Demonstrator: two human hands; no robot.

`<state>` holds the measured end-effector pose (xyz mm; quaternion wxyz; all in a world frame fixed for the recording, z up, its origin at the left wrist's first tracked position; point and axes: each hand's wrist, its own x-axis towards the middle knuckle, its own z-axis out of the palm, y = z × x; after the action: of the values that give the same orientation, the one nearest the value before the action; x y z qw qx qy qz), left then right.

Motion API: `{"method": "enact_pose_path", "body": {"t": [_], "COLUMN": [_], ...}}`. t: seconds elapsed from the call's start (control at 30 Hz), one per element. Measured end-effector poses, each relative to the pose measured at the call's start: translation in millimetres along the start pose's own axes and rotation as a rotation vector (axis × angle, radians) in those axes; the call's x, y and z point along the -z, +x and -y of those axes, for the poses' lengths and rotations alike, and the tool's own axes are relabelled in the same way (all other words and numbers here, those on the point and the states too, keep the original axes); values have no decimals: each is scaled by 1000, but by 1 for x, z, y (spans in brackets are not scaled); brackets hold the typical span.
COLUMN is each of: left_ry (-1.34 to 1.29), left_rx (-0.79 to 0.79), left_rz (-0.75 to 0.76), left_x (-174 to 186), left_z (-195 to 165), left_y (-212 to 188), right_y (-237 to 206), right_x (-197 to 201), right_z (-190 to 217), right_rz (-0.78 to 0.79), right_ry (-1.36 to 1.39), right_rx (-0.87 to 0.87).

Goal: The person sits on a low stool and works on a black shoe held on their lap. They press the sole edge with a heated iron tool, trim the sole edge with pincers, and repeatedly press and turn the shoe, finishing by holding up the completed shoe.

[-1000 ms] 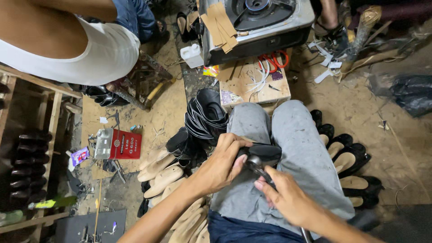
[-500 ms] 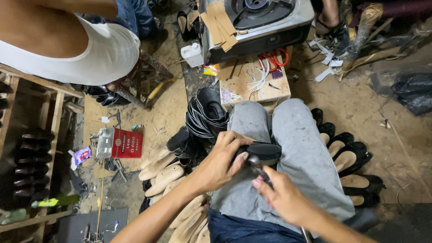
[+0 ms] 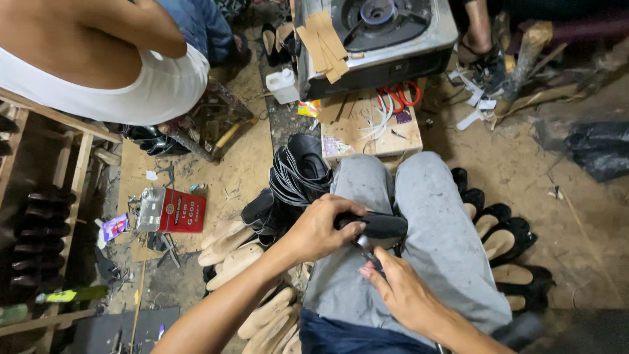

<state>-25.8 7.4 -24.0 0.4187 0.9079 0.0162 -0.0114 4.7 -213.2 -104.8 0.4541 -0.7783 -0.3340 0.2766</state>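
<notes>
A black shoe upper on a last point(image 3: 383, 225) rests across my lap on grey trousers point(image 3: 440, 242). My left hand point(image 3: 321, 229) is closed around its near end and holds it steady. My right hand point(image 3: 403, 292) grips a thin dark tool point(image 3: 368, 254) whose tip touches the shoe's underside just below my left fingers. The tool's tip is partly hidden between the two hands.
A stack of black soles point(image 3: 298, 172) lies left of my knee, beige shoe lasts point(image 3: 229, 252) below it. Black flat shoes point(image 3: 501, 239) line the floor on the right. A gas stove point(image 3: 377, 33), a wooden block with scissors point(image 3: 380, 121), a red tin point(image 3: 180, 211) and another person point(image 3: 111, 59) are ahead.
My hands stay on the shoe and tool with only slight shifts. The right hand has edged a little closer to the shoe.
</notes>
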Motion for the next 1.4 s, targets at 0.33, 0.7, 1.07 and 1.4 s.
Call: {"method": "enact_pose_path", "body": {"t": [0.33,0.7,1.07,1.4], "left_ry": [-435,-886,-309,-394], "left_rx": [278,70,-30,-37], "left_rz": [78,-304,-620,-553], "left_x": [43,-23,-70,-72], "left_z": [15,66,61,72], "left_y": [-4,31,45,38], "right_y": [-45,-105,-62,5], "right_x": [57,94,144,99], "right_z": [-20,-127,-39,-12], "right_rz": [635,730,41,-312], "right_ry": [-33,-981,-386,444], "right_rx": [94,-430,-377,369]}}
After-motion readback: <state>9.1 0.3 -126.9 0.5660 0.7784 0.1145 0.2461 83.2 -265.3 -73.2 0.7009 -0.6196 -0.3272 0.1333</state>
